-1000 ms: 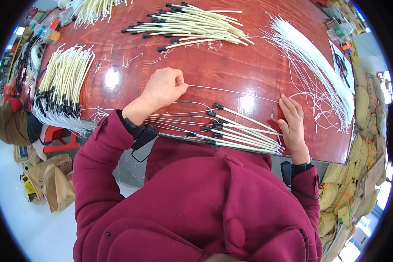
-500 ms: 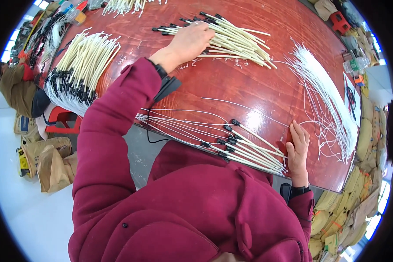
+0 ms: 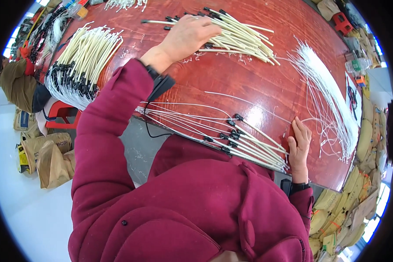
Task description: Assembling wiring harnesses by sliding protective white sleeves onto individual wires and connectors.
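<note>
Far from me on the red table (image 3: 249,83), my left hand (image 3: 188,38) lies over a pile of cream rods with black ends (image 3: 244,37). Its fingers are curled down into the pile. One cream rod (image 3: 156,21) sticks out left behind the hand and seems to be in its grip; the fingers partly hide the hold. At the near right my right hand (image 3: 298,146) lies on the table, fingers stretched and thumb apart, holding nothing. Beside it, several cream rods (image 3: 264,150) with black ends lie along the near edge, thin white strands trailing left from them.
A dense bundle of cream rods (image 3: 89,54) lies at the left. Loose white strands (image 3: 332,102) fan out at the right, and a clear bottle (image 3: 358,65) stands beyond. Below at left are a red stool (image 3: 62,115) and a brown paper bag (image 3: 54,166). Sacks (image 3: 336,218) are stacked at the right.
One black-tipped rod now juts farther out to the left of the pile, beside my left hand. My right hand stays in place. The whole view has shifted slightly.
</note>
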`<state>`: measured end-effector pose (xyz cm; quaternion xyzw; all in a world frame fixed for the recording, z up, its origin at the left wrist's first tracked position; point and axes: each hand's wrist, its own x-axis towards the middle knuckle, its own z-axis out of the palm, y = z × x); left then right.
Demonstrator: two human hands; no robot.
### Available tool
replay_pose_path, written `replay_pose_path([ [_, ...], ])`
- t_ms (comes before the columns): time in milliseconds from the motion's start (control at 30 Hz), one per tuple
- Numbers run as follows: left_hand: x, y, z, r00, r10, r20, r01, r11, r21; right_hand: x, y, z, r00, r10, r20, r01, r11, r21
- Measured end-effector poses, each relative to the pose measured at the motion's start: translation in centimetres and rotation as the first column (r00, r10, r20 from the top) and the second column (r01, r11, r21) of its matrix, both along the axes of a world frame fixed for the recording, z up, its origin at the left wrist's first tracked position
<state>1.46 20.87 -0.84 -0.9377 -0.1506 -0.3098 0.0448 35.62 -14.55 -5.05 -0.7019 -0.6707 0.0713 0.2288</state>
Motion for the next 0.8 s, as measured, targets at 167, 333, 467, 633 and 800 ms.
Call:
replay_pose_path([
  [167, -3.7, -6.3, -1.4, 0.997, 0.040, 0.069, -0.004, 0.883, -0.469, 0.8, 0.5, -0.5, 1.000, -0.003, 0.024, 0.003, 1.000, -0.007],
  [333, -5.3, -10.9, -3.0, 0.987, 0.127, -0.102, -0.162, 0.700, -0.695, 1.2, 0.5, -0.5, 1.000, -0.015, 0.024, 0.015, 1.000, -0.011],
  [467, -4.4, -12.6, -3.2, 0.989, 0.130, -0.077, -0.147, 0.724, -0.674, 1.0, 0.3, -0.8, 1.000, -0.014, 0.019, 0.014, 1.000, 0.000],
  [633, -4.1, -12.8, -3.8, 0.991, 0.107, -0.081, -0.133, 0.713, -0.689, 0.7, 0.4, -1.2, 1.000, -0.020, 0.011, 0.020, 1.000, 0.002],
  [800, -3.7, -12.9, -3.7, 0.992, 0.097, -0.078, -0.124, 0.719, -0.684, 0.8, 0.4, -1.2, 1.000, -0.026, 0.003, 0.026, 1.000, 0.007],
])
